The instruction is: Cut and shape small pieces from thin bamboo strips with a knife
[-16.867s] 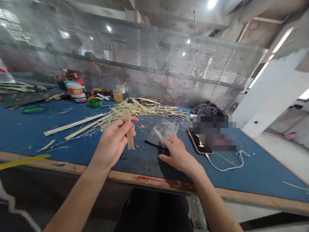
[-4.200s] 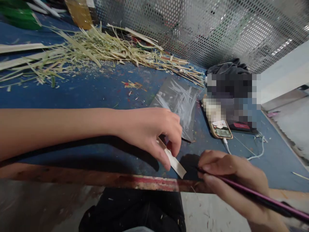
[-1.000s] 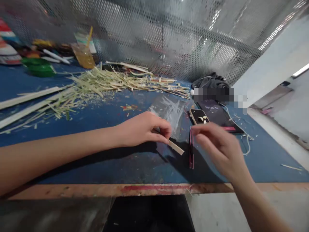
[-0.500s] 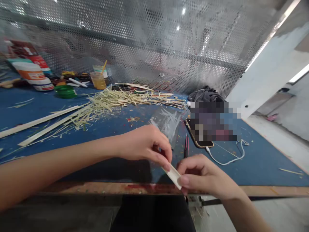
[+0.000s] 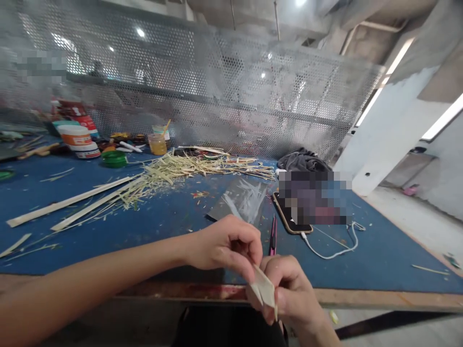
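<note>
My left hand [image 5: 231, 246] pinches the upper end of a short pale bamboo-like strip [image 5: 265, 287] between thumb and fingers. My right hand [image 5: 294, 291] grips the strip's lower end, with the thumb on its near side. The strip is tilted over the table's front edge and looks folded or split, with a narrow piece angled away at its lower end. Just beyond my right hand lies a slim pink and black tool [image 5: 273, 236]. A clear plastic sheet with pale slivers [image 5: 243, 197] rests past my left hand.
A phone [image 5: 289, 214] with a white cable [image 5: 325, 255] lies to the right. Heaped shavings [image 5: 181, 166] and long pale strips [image 5: 94, 205] cover the left middle. Jars [image 5: 77, 140], a green tape roll [image 5: 114, 158] and a cup [image 5: 158, 144] stand behind, before a perforated metal screen [image 5: 217, 91].
The camera view has tilted up, so the table sits lower. Both hands still hold the strip, which has gone from flat and straight to bent or split, with my right hand curled closer.
</note>
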`<action>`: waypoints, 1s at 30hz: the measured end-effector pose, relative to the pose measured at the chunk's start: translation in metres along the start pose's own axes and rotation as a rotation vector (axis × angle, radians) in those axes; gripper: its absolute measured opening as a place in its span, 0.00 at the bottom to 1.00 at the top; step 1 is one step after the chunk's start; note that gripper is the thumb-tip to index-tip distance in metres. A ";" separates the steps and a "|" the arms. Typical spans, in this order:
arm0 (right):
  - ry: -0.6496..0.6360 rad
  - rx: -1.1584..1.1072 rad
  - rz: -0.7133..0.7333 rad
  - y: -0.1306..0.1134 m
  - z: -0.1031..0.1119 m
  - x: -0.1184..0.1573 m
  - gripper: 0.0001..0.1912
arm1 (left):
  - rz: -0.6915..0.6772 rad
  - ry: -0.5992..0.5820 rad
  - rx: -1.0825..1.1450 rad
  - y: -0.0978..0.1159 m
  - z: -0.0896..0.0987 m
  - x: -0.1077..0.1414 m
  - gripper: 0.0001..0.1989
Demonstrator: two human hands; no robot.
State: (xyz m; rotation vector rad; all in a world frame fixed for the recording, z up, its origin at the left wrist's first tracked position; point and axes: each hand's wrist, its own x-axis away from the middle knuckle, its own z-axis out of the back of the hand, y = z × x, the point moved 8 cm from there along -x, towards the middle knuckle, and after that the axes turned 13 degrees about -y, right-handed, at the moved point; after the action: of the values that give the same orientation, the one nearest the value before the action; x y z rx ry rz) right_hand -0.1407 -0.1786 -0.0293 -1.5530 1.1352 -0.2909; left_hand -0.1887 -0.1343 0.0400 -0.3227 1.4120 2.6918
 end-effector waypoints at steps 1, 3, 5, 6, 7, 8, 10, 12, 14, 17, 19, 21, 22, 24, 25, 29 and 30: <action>0.033 -0.011 0.022 0.000 0.002 -0.001 0.16 | -0.027 0.026 -0.056 0.003 0.001 0.000 0.29; 0.106 -0.041 0.057 -0.001 0.007 -0.003 0.18 | -0.076 0.077 -0.264 0.013 0.003 0.002 0.28; 0.164 -0.072 0.066 -0.002 0.010 -0.003 0.17 | -0.099 0.108 -0.525 0.024 0.002 0.005 0.24; 0.179 -0.084 0.071 -0.003 0.011 -0.004 0.17 | -0.107 0.122 -0.636 0.028 0.000 0.006 0.21; 0.185 -0.096 0.078 -0.005 0.011 -0.004 0.16 | -0.117 0.131 -0.715 0.032 -0.001 0.008 0.17; 0.185 -0.111 0.087 -0.006 0.010 -0.005 0.16 | -0.128 0.135 -0.763 0.035 -0.002 0.008 0.15; 0.168 -0.157 0.130 -0.010 0.008 -0.006 0.16 | -0.159 0.159 -0.813 0.039 -0.003 0.010 0.14; 0.139 -0.228 0.138 -0.011 0.008 -0.007 0.17 | -0.185 0.187 -0.885 0.045 -0.003 0.011 0.14; 0.129 -0.290 0.056 -0.007 0.010 -0.008 0.18 | -0.170 0.192 -1.032 0.049 -0.003 0.010 0.14; 0.208 -0.190 -0.135 -0.002 0.019 -0.003 0.20 | -0.185 0.122 -1.288 0.056 -0.010 0.010 0.16; 0.260 -0.049 -0.218 -0.003 0.024 0.002 0.21 | -0.243 0.072 -1.387 0.062 -0.015 0.014 0.14; 0.260 0.022 -0.255 -0.005 0.023 0.004 0.19 | -0.271 0.046 -1.410 0.064 -0.018 0.019 0.14; 0.249 0.028 -0.252 -0.006 0.021 0.004 0.19 | -0.278 0.050 -1.392 0.065 -0.018 0.021 0.15; 0.222 0.004 -0.213 -0.007 0.016 0.003 0.19 | -0.265 0.068 -1.308 0.065 -0.017 0.023 0.16; 0.209 -0.017 -0.189 -0.007 0.015 0.003 0.18 | -0.240 0.076 -1.252 0.064 -0.016 0.024 0.17; 0.186 -0.101 -0.143 -0.003 0.010 0.003 0.15 | -0.181 0.107 -1.153 0.059 -0.015 0.023 0.17; 0.195 -0.103 -0.135 -0.004 0.010 0.003 0.14 | -0.197 0.116 -1.171 0.058 -0.016 0.024 0.16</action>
State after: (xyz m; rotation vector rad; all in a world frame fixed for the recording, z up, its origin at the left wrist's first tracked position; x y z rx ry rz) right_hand -0.1300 -0.1748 -0.0309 -1.7246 1.2136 -0.4897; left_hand -0.2193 -0.1813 0.0728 -0.6194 -0.3415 2.9923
